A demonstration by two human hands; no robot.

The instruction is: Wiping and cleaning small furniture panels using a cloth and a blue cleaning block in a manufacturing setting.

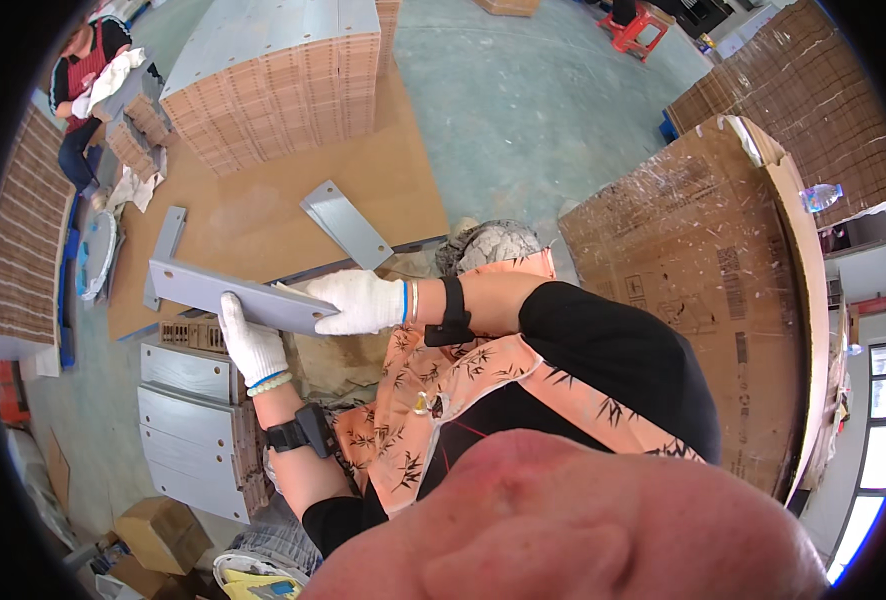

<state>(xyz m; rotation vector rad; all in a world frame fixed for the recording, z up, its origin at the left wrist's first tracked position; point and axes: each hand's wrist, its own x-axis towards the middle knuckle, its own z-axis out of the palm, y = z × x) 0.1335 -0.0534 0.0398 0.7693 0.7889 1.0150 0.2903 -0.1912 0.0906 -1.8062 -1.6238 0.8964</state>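
Both of my hands wear white knit gloves and hold a long grey board [213, 288] with holes near its ends. Under the board's near edge is my left hand [253, 345], its thumb up against the face. My right hand [360, 302] closes on the board's right end. Beyond it, a loose grey board [347, 222] lies flat on the brown tabletop [263, 215]. Another narrow grey piece [169, 240] lies at the table's left, partly hidden behind the held board.
A tall stack of grey-topped boards [283, 95] stands on the table's far side. More stacked boards [188, 415] sit at my left. A large cardboard box [693, 290] rises on my right. Far left, a person [88, 75] sits beside small stacks. A red stool [640, 32] stands far off.
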